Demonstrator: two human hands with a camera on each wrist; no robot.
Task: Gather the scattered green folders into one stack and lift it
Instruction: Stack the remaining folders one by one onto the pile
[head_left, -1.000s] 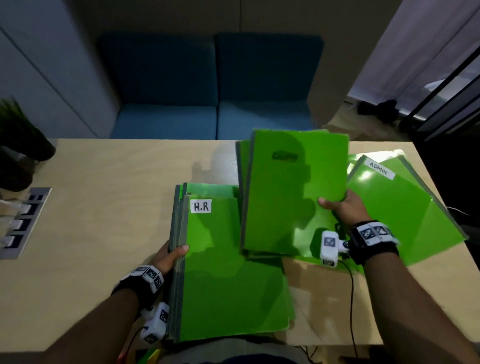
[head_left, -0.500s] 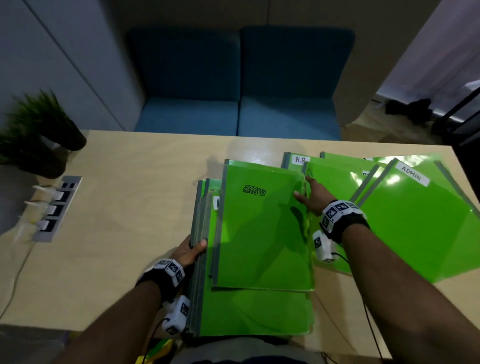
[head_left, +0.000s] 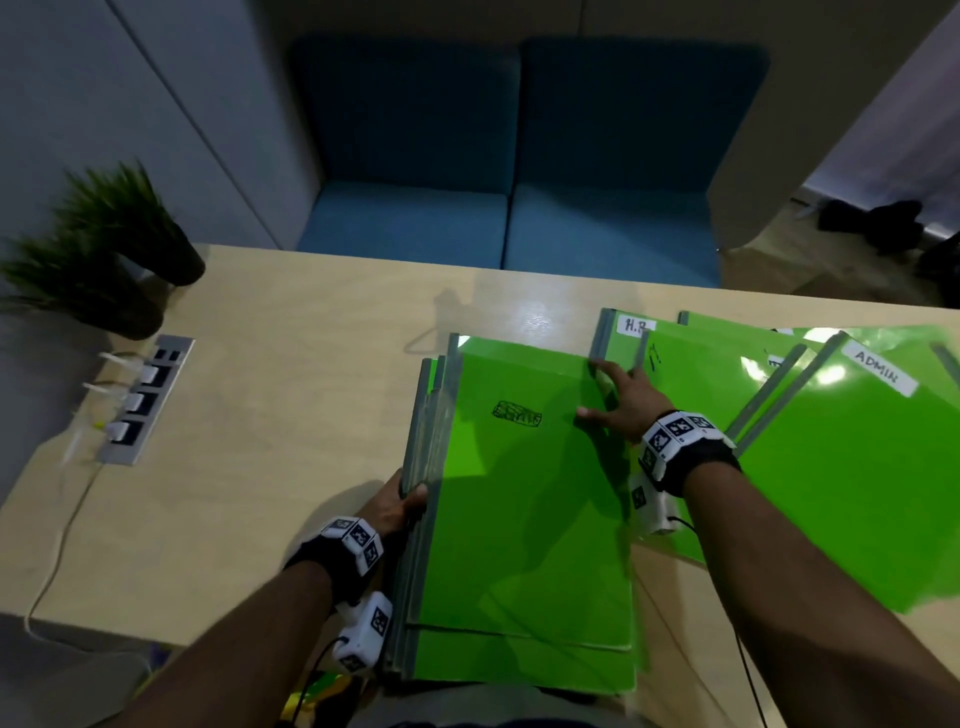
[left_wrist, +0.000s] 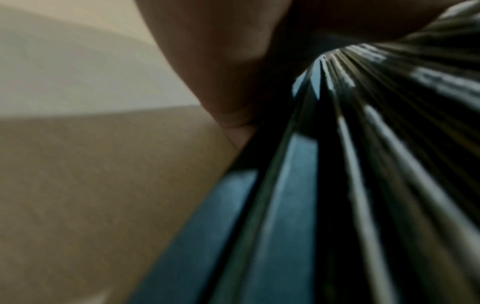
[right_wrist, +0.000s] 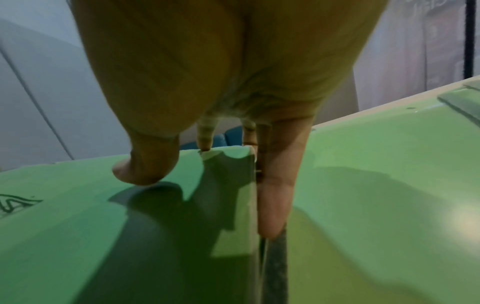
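A stack of green folders (head_left: 524, 519) lies on the wooden table (head_left: 270, 415) in front of me; its top folder bears a black scribble. My left hand (head_left: 402, 501) grips the stack's grey spine edge (left_wrist: 363, 164), thumb on top. My right hand (head_left: 605, 397) rests with straight fingers along the top folder's right edge (right_wrist: 249, 185), its thumb (right_wrist: 145, 172) lying on the cover. To the right lie loose overlapping folders: one labelled H.R (head_left: 631, 332) and one labelled ADMIN (head_left: 857, 493).
A potted plant (head_left: 104, 244) and a socket strip (head_left: 140, 400) with plugged cables sit at the table's left. A blue sofa (head_left: 519, 171) stands beyond the far edge. The loose folders reach the table's right side.
My right hand has set the scribbled folder down on the stack and now lies along its right edge. My left hand has stayed on the spine side.
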